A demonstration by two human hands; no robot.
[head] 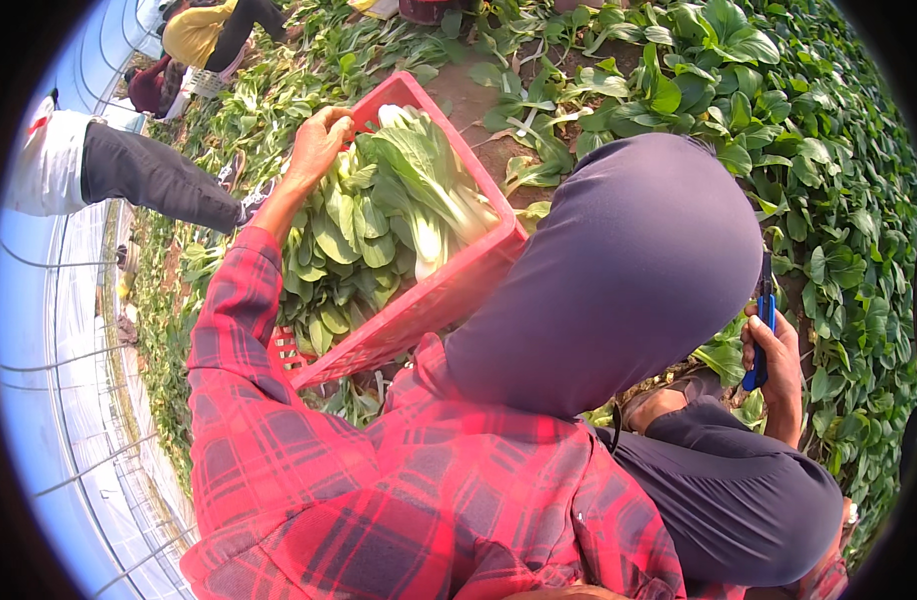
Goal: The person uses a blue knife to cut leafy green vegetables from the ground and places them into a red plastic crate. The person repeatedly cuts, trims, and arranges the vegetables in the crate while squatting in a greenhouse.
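A red plastic crate (pixel 496 202) stands tilted in view beside my raised knee, filled with heads of bok choy (pixel 421 180). Their white stalks lie towards the near right side and the leaves spread to the left. My left hand (pixel 320 146) is at the crate's far left rim, touching the crate or the greens there; its fingertips are partly hidden. In my right hand (pixel 777 349) is a blue utility knife (pixel 763 337), its dark blade end pointing up in the picture. That hand is low beside my right leg, near the growing plants.
Dense bok choy plants (pixel 833 225) grow along the right. Cut leaves and bare soil (pixel 466 105) lie beyond the crate. A person in dark trousers (pixel 158 172) stands at the left; a bent person in yellow (pixel 196 34) is farther off. Greenhouse hoops (pixel 61 360) curve along the left.
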